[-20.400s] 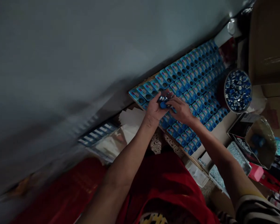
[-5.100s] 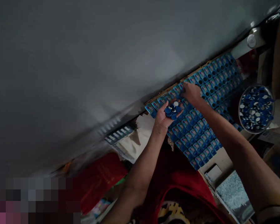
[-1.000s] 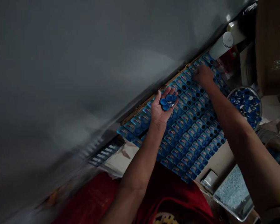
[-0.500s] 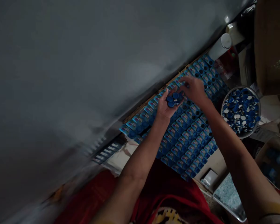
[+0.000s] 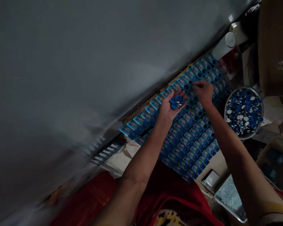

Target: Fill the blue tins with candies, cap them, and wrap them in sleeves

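Note:
My left hand (image 5: 168, 106) is palm up with its fingers curved around several small round blue caps (image 5: 176, 99). Just to its right, my right hand (image 5: 204, 91) has its fingers pinched together over the rows of blue printed cards (image 5: 186, 150). Whatever lies between those fingertips is too dark and small to make out. Each card has a round spot at one end; some spots are filled with blue discs, others look dark. My left forearm covers part of the lower-left rows.
A round metal bowl (image 5: 224, 116) full of blue and white caps stands to the right. Behind it are a white cylindrical container (image 5: 223, 47) and a cardboard box (image 5: 274, 47). A clear-lidded tray (image 5: 230, 196) is at the lower right. A grey wall (image 5: 73, 62) borders the left side.
My right hand has moved from beside my left fingertips, away to the right and over the cards. My left hand stays nearly in place with the caps.

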### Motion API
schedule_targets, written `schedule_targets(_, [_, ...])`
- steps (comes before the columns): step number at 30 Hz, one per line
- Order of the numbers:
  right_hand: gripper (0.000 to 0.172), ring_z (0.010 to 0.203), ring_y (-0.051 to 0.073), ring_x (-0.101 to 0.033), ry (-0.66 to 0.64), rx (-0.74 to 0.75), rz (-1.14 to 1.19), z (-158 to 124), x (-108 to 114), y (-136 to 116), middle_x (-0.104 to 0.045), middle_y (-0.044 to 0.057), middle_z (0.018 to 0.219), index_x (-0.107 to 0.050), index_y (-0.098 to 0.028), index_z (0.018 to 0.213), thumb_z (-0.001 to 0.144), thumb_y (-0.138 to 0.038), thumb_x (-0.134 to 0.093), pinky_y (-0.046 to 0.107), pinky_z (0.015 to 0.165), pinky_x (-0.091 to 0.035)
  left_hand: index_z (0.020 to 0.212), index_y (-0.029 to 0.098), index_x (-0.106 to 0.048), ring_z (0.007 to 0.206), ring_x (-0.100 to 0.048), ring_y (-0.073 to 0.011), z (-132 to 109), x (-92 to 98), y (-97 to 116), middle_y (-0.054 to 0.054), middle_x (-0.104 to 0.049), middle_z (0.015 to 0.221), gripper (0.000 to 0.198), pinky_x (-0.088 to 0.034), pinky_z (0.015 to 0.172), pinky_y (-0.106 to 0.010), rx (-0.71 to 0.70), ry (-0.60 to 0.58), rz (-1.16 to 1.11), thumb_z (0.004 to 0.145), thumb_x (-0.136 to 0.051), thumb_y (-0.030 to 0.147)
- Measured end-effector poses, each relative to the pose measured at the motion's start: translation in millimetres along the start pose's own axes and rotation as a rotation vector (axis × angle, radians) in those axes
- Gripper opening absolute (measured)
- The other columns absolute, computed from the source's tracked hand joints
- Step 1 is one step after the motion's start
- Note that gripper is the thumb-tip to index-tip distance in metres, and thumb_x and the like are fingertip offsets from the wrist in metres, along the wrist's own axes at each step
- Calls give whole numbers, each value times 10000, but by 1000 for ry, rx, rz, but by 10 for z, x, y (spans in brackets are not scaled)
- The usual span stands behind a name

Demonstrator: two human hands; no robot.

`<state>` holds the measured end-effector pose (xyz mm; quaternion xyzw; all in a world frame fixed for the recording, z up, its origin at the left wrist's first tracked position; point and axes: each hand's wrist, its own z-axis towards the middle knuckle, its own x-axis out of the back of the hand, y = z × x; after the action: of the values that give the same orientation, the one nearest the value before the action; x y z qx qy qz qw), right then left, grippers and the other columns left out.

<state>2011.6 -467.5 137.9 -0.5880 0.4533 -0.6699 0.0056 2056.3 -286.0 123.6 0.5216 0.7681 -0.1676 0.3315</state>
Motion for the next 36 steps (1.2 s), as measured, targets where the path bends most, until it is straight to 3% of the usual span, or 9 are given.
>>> schedule_targets(3, [155,1060,311,-752,17,32,-234,367,-31,61,-822,102,1017,-801,-217,950,874,-232,-667,492,1034,-587,1291,221,-781,1208,-798,-253,-12,1,106,-72,-860,1144,356,-574,1210,-517,-9,-12,7,1108,-525,388])
schedule_targets(7, [52,1117,348,-735,-79,39,-425,635,-29,-42,-799,111,1016,-763,-213,915,887,-257,-766,542,1033,-588,1259,219,-795,1280,-773,-278,-15,28,154,-77,-858,1164,348,-571,1213,-528,15,-8,12,1110,-531,390])
schedule_targets(11, [179,1070,332,-737,-213,-38,-602,735,58,-227,-767,73,1006,-732,-209,861,792,-195,-897,532,979,-606,1226,226,-805,1301,-765,-277,26,68,120,-80,-848,1225,311,-563,1222,-511,46,-28,5,1100,-572,388])
schedule_targets(18, [211,1077,324,-738,-174,-24,-537,850,51,-105,-762,76,958,-730,-202,829,818,-305,-914,503,972,-600,1156,199,-799,1225,-795,-254,-7,-41,54,-85,-854,1173,308,-562,1223,-497,55,-56,14,1108,-554,381])
schedule_targets(23, [190,1012,287,-727,-95,128,-303,368,55,-165,-768,70,932,-769,-228,948,939,-416,-796,434,939,-597,1091,170,-773,1039,-829,-212,-105,1,51,-72,-859,1007,330,-609,1151,-454,62,-25,53,1126,-509,365])
schedule_targets(26, [151,915,247,-709,-181,279,-100,-194,31,-236,-755,49,916,-810,-247,1029,972,-369,-741,386,879,-589,1033,175,-759,927,-824,-189,-81,98,7,-50,-848,938,265,-637,1092,-429,60,-17,36,1098,-567,345])
schedule_targets(29, [153,887,221,-699,-237,314,-6,-599,-46,-234,-747,44,964,-834,-261,1040,936,-252,-722,368,854,-577,925,182,-732,812,-802,-168,-52,145,-69,-22,-827,865,188,-643,1065,-417,79,15,11,1042,-672,316])
schedule_targets(32, [159,878,220,-713,-185,214,75,-650,-140,-142,-759,45,956,-819,-237,976,898,-210,-684,368,836,-581,903,192,-726,799,-796,-158,-98,147,-114,-11,-820,839,170,-627,1097,-419,84,32,6,1039,-675,281])
schedule_targets(36, [172,909,240,-738,-40,63,31,-308,-179,-39,-800,47,967,-797,-223,1002,893,-216,-664,415,917,-596,1119,197,-781,1041,-823,-227,-229,179,-45,-73,-861,1049,228,-580,1182,-493,79,-24,43,1067,-597,320])
